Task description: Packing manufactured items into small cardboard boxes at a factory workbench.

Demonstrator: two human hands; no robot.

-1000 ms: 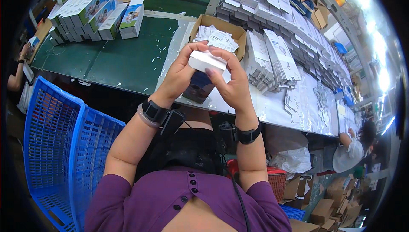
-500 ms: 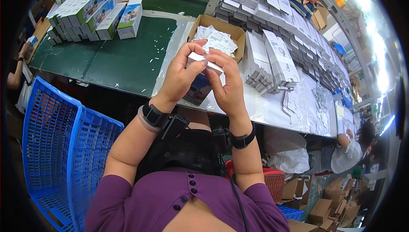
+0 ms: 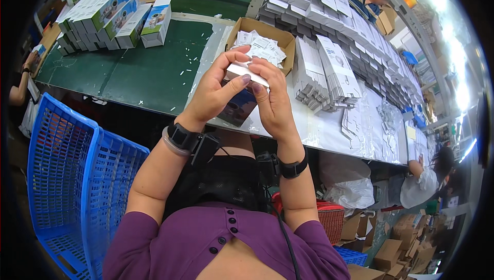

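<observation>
A small printed carton (image 3: 239, 110) with a white end and a dark picture on its side stands upright at the table's front edge. Both hands are closed around its top. My left hand (image 3: 218, 87) has its thumb on the near edge of the white end, with the fingers curled over the far side. My right hand (image 3: 277, 100) grips the right corner, thumb in front and fingers across the top. Just beyond them is an open cardboard box (image 3: 290, 53) of folded white paper leaflets (image 3: 262, 48).
Finished-looking cartons (image 3: 98, 20) are stacked on the green table (image 3: 149, 74) at left. Flat white cartons (image 3: 337, 74) lie in bundles at right, with many more in rows behind. A blue plastic crate (image 3: 87, 187) stands left of me. A co-worker (image 3: 419, 185) sits far right.
My right thumb has shifted slightly right along the carton's near edge, and my left thumb has moved a little. Both hands stay on the carton.
</observation>
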